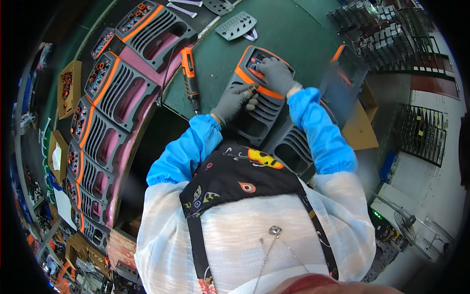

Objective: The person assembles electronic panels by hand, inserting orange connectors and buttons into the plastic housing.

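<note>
A dark grey plastic housing (259, 115) with an orange trim band and slotted vents lies on the green bench in front of me. My left hand (234, 103), in a grey glove, is closed over the housing's left side, pinching a small dark part with a bit of orange (252, 90). Over the recessed panel (253, 62) at the housing's far end, my right hand (276, 76) has its gloved fingers bent down and pressed together. Whatever lies under those fingertips is hidden. An orange and black electric screwdriver (189, 76) lies left of the housing.
Several similar housings (115, 90) stand in a curved row on a pink-lined surface at left. A grey perforated plate (237, 26) lies farther back. Another housing (342, 73) and a cardboard box (361, 128) are at right. Parts boxes (70, 88) line the far left.
</note>
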The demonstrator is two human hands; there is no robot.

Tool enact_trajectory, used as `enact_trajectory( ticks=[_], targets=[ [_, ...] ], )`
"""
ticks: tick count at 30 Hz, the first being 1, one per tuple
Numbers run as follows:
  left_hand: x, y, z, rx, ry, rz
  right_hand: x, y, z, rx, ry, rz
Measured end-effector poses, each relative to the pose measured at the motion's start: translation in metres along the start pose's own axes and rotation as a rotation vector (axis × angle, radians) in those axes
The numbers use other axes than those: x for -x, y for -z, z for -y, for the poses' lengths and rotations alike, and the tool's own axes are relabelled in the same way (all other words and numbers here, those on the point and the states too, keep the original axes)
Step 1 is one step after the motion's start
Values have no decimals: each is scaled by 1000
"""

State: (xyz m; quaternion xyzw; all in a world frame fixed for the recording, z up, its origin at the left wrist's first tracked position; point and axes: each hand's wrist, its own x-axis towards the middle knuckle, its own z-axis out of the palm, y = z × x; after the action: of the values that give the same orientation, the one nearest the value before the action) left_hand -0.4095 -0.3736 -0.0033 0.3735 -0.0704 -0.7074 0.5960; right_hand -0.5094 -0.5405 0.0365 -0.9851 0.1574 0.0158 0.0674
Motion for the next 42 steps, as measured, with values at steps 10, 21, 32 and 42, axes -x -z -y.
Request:
enact_trajectory(
  ticks=[10, 21, 32, 42],
  targets=[
    [6, 4, 4, -145, -29, 71, 39, 25, 44, -697, -83, -11],
    [12, -18, -13, -359, 178, -102, -25, 13, 1, -368, -155, 63],
    [11, -19, -17, -386, 214, -98, -25, 1, -5, -353, -123, 9],
    [11, -22, -19, -416, 253, -101, -22, 8, 2, -418, -129, -1]
  ],
)
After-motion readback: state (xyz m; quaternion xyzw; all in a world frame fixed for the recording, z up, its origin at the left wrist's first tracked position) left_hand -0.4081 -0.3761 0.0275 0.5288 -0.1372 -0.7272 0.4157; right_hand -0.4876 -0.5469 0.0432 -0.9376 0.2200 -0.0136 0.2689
